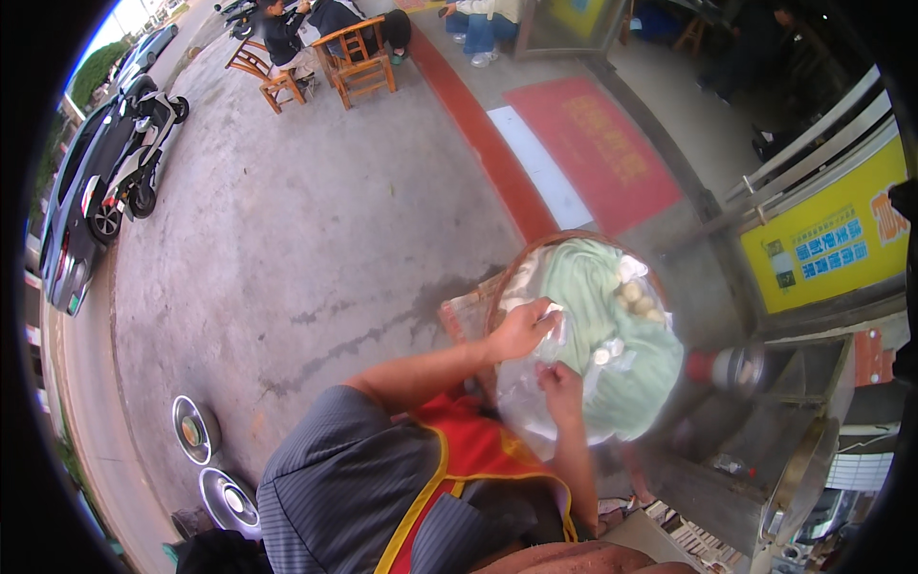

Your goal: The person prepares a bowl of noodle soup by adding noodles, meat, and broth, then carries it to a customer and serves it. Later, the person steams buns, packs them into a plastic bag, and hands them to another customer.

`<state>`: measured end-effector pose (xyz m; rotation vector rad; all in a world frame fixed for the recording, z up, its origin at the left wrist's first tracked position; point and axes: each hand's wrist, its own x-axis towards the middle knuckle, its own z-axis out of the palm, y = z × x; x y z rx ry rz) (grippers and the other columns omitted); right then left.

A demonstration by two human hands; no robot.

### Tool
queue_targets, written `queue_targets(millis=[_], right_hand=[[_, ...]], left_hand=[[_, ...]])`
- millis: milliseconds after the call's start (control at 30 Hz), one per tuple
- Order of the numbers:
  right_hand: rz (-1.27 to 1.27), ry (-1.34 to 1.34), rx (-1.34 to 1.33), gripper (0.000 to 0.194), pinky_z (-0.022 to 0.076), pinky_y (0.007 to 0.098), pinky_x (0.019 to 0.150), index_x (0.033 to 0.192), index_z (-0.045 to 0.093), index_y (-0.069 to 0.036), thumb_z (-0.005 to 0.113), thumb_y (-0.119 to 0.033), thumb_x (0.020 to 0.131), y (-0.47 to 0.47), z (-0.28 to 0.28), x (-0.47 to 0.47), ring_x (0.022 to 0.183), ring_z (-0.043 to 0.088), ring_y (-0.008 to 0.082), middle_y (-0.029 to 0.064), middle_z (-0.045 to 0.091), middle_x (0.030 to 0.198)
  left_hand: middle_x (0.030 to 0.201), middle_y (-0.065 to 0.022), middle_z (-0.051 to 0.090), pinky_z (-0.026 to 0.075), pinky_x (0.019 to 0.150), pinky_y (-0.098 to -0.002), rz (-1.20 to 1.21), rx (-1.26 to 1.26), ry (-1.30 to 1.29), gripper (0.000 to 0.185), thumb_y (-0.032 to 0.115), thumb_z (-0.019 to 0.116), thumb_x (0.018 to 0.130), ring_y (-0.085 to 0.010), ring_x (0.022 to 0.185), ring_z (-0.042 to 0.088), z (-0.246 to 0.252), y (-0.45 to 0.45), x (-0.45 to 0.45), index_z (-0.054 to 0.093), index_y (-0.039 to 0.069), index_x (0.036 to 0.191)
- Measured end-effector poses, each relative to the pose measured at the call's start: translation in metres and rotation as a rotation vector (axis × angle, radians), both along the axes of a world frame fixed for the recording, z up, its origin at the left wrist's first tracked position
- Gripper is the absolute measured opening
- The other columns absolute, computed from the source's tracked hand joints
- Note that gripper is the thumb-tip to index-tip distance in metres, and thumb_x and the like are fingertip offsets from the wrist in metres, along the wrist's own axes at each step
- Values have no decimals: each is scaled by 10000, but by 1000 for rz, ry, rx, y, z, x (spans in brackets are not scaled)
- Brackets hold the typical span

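A round basket stands before me, lined with clear plastic and covered partly by a pale green cloth. My left hand is over its left part, fingers closed on a thin clear plastic bag with something white at the fingertips. Nearer my body, my right hand pinches what looks like the lower part of the same bag. Several pale round food pieces show at the basket's right side. Small white pieces in clear plastic lie on the cloth.
A metal cabinet stands at the right, below a yellow sign bearing writing. Two metal bowls are on the ground at lower left. People sit by wooden chairs at the top. A red mat lies beyond the basket.
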<state>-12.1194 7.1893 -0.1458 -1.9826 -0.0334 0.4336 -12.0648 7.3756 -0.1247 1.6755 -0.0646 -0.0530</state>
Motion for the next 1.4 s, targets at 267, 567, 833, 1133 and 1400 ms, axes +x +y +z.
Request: queue_targets(millis=[267,567,833,1133,1400], right_hand=[[-411,163,361,182,383,227,560,880,603,-61,779,-109,874,2,-11,-2,608,467,46,-43,567,720],[-205,341,509,288,403,252,550,724,520,-96,786,-50,824,17,-39,-6,609,485,62,-41,531,670],[-579,-25,-53,384,393,294,524,674,426,-68,764,-94,854,-44,-91,4,564,408,95,-11,414,595],[53,-92,75,379,359,350,516,708,431,-42,795,-107,793,17,-62,-30,566,369,159,47,402,604],[-170,296,277,298,409,279,574,780,524,-68,771,-207,873,-12,-134,-41,641,475,89,-15,531,725]], left_hand=[[1002,-182,671,512,824,-370,90,336,265,568,387,790,856,-271,962,656,-11,33,-23,599,-44,1174],[774,2,636,333,471,-225,27,-474,684,168,165,720,912,-56,570,489,-88,28,-50,639,54,1009],[695,-164,624,478,601,-406,348,713,224,267,217,695,885,-248,625,607,-158,133,-50,573,-20,867],[965,-162,689,545,783,-440,-72,677,99,531,233,788,766,-358,899,667,-103,53,-87,608,67,1237],[911,-109,694,535,754,-462,-104,860,78,212,47,633,750,-359,892,654,-119,84,-95,712,123,932]])
